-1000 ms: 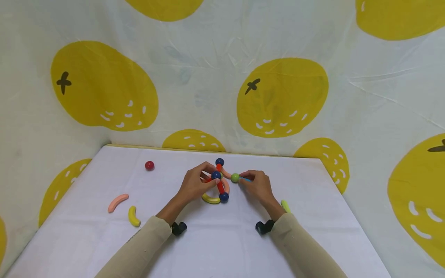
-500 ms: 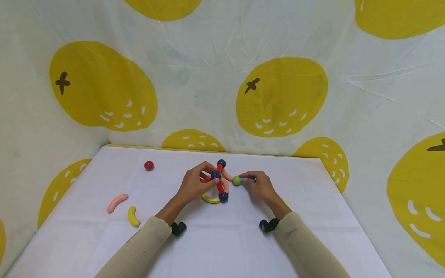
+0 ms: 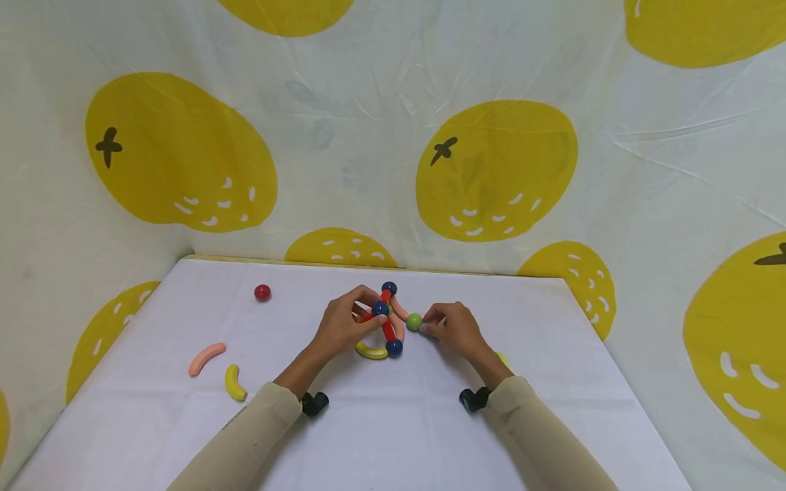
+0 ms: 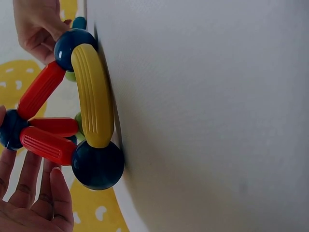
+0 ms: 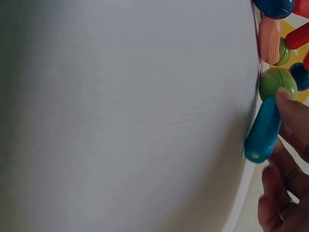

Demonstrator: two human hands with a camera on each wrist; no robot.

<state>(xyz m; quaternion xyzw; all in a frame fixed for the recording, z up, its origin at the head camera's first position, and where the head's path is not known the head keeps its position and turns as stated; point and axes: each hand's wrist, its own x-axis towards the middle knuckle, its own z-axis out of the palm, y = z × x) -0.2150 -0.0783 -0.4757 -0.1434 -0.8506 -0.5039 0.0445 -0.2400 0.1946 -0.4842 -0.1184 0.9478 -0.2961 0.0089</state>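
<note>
A frame of magnetic rods and balls stands at the middle of the table. My left hand point(image 3: 350, 322) pinches the dark blue ball point(image 3: 380, 309) at its top, where the red rods point(image 4: 47, 145) meet. Lower down, a yellow curved rod point(image 4: 94, 99) runs between two dark blue balls, beside pink curved rods point(image 5: 269, 41). My right hand point(image 3: 456, 331) pinches a light blue rod point(image 5: 263, 130), with the thumb close to the light green ball point(image 5: 277, 83) at its end. That ball sits against the end of a pink rod. In the head view the fingers hide the light blue rod.
On the left of the white table point(image 3: 393, 436) lie a red ball point(image 3: 263, 293), a pink curved rod point(image 3: 206, 359) and a yellow curved rod point(image 3: 235, 383). A yellow-green piece point(image 3: 504, 359) shows partly behind the right wrist. A fruit-patterned cloth point(image 3: 368, 170) rises behind the table.
My right hand has shifted slightly; the light green ball went a little right and down, then back left. The light blue rod slipped out of sight in the head view. My left hand stays put.
</note>
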